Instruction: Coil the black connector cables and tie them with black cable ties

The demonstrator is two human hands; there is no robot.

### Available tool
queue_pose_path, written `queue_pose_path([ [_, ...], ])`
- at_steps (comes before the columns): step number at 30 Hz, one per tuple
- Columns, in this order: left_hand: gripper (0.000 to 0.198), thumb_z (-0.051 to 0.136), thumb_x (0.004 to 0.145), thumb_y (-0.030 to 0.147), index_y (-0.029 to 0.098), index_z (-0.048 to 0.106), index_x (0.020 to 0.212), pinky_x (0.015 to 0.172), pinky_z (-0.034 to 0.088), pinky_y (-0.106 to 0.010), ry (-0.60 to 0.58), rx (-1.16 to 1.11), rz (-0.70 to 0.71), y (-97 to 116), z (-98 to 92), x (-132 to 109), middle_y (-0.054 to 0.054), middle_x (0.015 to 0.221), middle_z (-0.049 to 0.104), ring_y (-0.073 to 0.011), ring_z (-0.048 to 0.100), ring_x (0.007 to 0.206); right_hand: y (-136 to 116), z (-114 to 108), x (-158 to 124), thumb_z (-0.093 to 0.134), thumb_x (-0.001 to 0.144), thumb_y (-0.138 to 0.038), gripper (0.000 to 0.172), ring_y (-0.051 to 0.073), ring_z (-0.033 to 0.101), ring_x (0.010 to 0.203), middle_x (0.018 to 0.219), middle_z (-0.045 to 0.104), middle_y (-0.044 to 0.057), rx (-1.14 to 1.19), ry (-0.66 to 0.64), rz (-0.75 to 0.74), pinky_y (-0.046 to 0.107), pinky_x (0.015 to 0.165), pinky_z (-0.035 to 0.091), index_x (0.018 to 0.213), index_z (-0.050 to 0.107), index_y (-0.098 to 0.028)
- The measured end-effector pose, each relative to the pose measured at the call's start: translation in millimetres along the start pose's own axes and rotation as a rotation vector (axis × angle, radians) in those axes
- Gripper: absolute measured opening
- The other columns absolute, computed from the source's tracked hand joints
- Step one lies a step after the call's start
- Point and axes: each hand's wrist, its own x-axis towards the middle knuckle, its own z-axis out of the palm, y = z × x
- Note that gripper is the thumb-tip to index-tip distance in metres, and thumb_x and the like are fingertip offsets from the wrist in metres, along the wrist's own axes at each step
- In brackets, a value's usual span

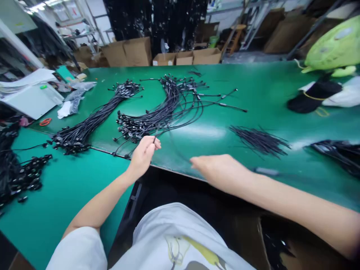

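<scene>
At the front edge of the green table, my left hand (144, 152) pinches a thin black cable, just below a curved pile of black cables (168, 103). To its right, my right hand (218, 170) is closed at the fingertips on a blurred dark cable that runs up and left toward the pile. A straighter bundle of black cables (98, 118) lies to the left. Short black ties (258, 140) are heaped right of the pile. Behind my right wrist is a blurred grey sleeve on a cable (266, 171).
More black cables (24, 172) lie at the far left, and another dark bundle (337, 150) at the right. Orange scissors handles (45, 122) rest by a white box (33, 99). A green plush bag (334, 45) and black cloth (315, 93) are at the back right. Cardboard boxes (137, 50) stand behind the table.
</scene>
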Motion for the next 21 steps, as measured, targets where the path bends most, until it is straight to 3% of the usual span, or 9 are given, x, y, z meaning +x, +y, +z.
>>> queue_pose_path([
  [3,0.027,0.041,0.095,0.035,0.019,0.061,0.086,0.074,0.044,-0.028,-0.337,0.179,0.024,-9.3,32.9,-4.6,-0.003,0.080,0.061,-0.0158,0.056,0.076,-30.5,-1.8,6.3,0.046,0.095,-0.026,0.020,0.015,0.062,0.064,0.075,0.068,0.004,0.066,-0.014,-0.071,0.026,0.051,0.027,0.084,0.061,-0.020],
  [6,0.033,0.042,0.096,0.042,0.018,0.064,0.096,0.053,0.034,-0.024,-0.678,-0.015,-0.164,-13.3,40.8,-8.2,0.005,0.055,0.043,-0.0097,0.038,0.048,-1.5,-1.5,10.6,0.053,0.093,-0.043,0.027,0.015,0.063,0.069,0.078,0.069,0.004,0.157,0.067,0.083,0.024,0.054,0.029,0.084,0.062,-0.020],
  [8,0.038,0.047,0.093,0.047,0.015,0.067,0.096,0.044,0.026,-0.022,-0.751,-0.305,-0.289,-11.6,32.3,-4.7,0.008,0.047,0.031,-0.0068,0.026,0.040,29.8,8.7,0.2,0.054,0.092,-0.047,0.029,0.016,0.064,0.073,0.081,0.070,0.003,0.214,0.086,0.149,0.023,0.057,0.033,0.085,0.062,-0.020],
  [10,0.036,0.052,0.092,0.046,0.014,0.069,0.093,0.040,0.020,-0.021,-0.650,-0.601,-0.379,-6.5,19.2,2.8,0.011,0.043,0.018,-0.0042,0.014,0.034,55.6,24.7,-17.9,0.049,0.094,-0.045,0.027,0.017,0.065,0.078,0.089,0.071,0.003,0.263,0.116,0.202,0.024,0.062,0.039,0.093,0.063,-0.021],
  [12,0.033,0.048,0.095,0.039,0.014,0.070,0.093,0.037,0.019,-0.019,-0.400,-0.807,-0.425,0.0,7.1,12.0,0.012,0.044,0.010,-0.0031,0.005,0.033,71.0,41.2,-36.9,0.041,0.096,-0.041,0.029,0.018,0.066,0.083,0.098,0.071,0.004,0.306,0.177,0.267,0.027,0.068,0.044,0.104,0.062,-0.023],
  [15,0.036,0.036,0.101,0.032,0.015,0.067,0.107,0.036,0.022,-0.016,-0.088,-0.936,-0.481,5.9,-1.0,25.3,0.011,0.048,0.012,-0.0034,0.009,0.032,75.1,59.6,-56.9,0.031,0.098,-0.038,0.036,0.020,0.067,0.084,0.100,0.071,0.006,0.266,0.221,0.331,0.029,0.069,0.047,0.115,0.060,-0.025],
  [18,0.036,0.034,0.102,0.032,0.017,0.063,0.116,0.038,0.025,-0.015,-0.041,-0.937,-0.533,2.6,4.6,34.2,0.009,0.051,0.021,-0.0038,0.018,0.034,60.3,69.9,-63.1,0.029,0.099,-0.035,0.039,0.020,0.065,0.071,0.088,0.071,0.008,0.086,0.184,0.336,0.029,0.054,0.039,0.119,0.060,-0.024],
  [21,0.029,0.047,0.097,0.036,0.016,0.067,0.104,0.040,0.029,-0.015,-0.098,-0.834,-0.484,-8.2,21.9,34.8,0.008,0.051,0.030,-0.0032,0.028,0.037,30.0,74.1,-60.1,0.034,0.098,-0.029,0.033,0.018,0.062,0.060,0.073,0.068,0.007,0.018,0.124,0.212,0.029,0.049,0.030,0.107,0.065,-0.021],
])
